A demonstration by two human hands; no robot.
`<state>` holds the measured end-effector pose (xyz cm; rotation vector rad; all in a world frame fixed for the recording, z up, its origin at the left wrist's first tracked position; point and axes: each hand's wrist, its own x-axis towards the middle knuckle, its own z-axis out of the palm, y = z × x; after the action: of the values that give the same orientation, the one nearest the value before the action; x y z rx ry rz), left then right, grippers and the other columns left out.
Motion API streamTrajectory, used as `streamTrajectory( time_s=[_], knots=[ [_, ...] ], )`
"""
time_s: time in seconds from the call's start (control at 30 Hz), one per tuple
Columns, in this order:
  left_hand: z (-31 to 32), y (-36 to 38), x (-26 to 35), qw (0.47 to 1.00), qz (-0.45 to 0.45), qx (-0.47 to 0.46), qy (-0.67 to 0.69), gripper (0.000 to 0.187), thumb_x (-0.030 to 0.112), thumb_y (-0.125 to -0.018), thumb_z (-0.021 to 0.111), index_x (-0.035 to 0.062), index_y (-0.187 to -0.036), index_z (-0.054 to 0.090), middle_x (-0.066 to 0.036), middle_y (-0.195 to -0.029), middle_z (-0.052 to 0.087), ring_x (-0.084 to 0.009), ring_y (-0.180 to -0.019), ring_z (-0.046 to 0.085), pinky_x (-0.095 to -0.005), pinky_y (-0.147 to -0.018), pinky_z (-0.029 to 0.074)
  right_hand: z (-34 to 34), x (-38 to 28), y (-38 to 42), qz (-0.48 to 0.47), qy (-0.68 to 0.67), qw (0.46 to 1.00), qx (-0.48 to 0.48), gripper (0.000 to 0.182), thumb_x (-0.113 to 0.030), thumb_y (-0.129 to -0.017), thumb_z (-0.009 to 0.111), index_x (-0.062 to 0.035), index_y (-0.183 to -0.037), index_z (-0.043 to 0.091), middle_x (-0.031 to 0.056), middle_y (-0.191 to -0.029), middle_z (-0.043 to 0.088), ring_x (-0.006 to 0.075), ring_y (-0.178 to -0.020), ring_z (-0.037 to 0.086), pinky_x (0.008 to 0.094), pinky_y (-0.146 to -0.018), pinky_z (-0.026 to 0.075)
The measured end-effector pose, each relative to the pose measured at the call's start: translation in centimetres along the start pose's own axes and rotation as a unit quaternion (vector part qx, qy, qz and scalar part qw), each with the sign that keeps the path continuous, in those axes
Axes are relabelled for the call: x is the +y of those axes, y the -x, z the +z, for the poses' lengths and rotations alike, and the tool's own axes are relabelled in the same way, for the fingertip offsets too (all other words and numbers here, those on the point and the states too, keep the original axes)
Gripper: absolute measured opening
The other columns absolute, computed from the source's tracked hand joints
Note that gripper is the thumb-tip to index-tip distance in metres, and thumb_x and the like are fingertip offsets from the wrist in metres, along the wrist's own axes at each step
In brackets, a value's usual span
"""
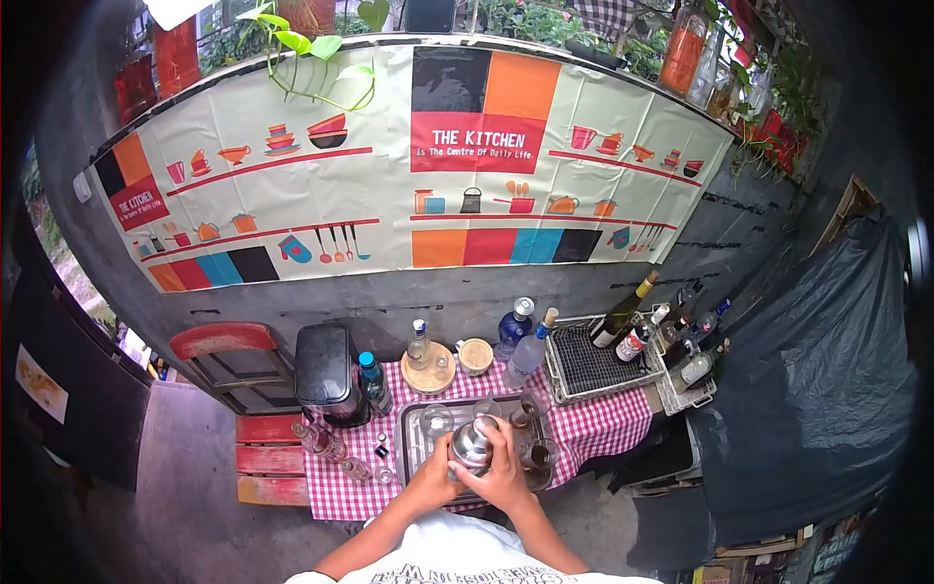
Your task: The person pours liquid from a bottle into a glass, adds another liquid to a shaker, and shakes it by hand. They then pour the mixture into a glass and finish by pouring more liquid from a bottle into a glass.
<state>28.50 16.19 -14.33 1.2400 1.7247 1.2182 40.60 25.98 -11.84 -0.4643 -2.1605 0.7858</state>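
Observation:
Both my hands are wrapped round a shiny metal cocktail shaker [471, 450] above the near side of a dark tray [412, 457]. My left hand [434, 483] grips the shaker's left side. On its right side, my right hand [504, 477] holds it, fingers reaching up toward the top. Several glasses stand on the tray around the shaker: a clear glass [436, 420] lies to the upper left, and a glass with dark contents [539, 456] is just right of my right hand. The shaker's lower part is hidden by my hands.
A checkered cloth [341, 498] covers the table. Small bottles [319, 440] stand at the left, beside a teal-capped bottle [374, 382] and a black bin [329, 375]. Behind are a round wooden board [428, 382], a blue bottle [514, 329] and a rack [574, 375] with bottles. A red chair [268, 459] stands left.

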Motion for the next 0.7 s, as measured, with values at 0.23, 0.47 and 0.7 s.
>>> streamTrajectory(
  time_s=[0.23,0.47,0.7],
  knots=[
    [0.0,0.3,-0.6,1.000,0.000,0.020,0.000,0.087,0.014,-0.071,0.082,0.0044,-0.144,0.036,-0.020,-0.134,0.053,-0.0317,-0.122,0.056,-0.0389,-0.103,0.045,0.6,2.2,0.6,0.085,-0.136,0.987,0.023,0.089,-0.011,-0.072,0.085,-0.0071,-0.142,0.030,0.0184,-0.133,0.046,0.0286,-0.118,0.053,0.0401,-0.099,0.046],
    [0.9,0.3,3.0,0.995,0.049,0.079,-0.045,0.074,0.021,-0.072,0.086,0.0038,-0.134,0.050,-0.015,-0.125,0.056,-0.0290,-0.116,0.058,-0.0381,-0.095,0.048,-0.6,5.3,1.3,0.313,-0.504,0.792,0.144,0.071,-0.015,-0.089,0.065,-0.0148,-0.147,0.024,0.0111,-0.133,0.045,0.0224,-0.119,0.051,0.0388,-0.101,0.047],
    [4.5,-1.9,4.0,0.975,0.156,0.109,-0.114,0.065,0.024,-0.074,0.086,0.0020,-0.127,0.055,-0.014,-0.119,0.058,-0.0275,-0.103,0.059,-0.0361,-0.085,0.050,-1.3,9.2,4.3,0.434,-0.669,0.589,0.135,0.027,-0.033,-0.100,0.052,-0.0180,-0.122,0.054,0.0031,-0.113,0.061,0.0192,-0.109,0.060,0.0391,-0.097,0.049]
  ],
)
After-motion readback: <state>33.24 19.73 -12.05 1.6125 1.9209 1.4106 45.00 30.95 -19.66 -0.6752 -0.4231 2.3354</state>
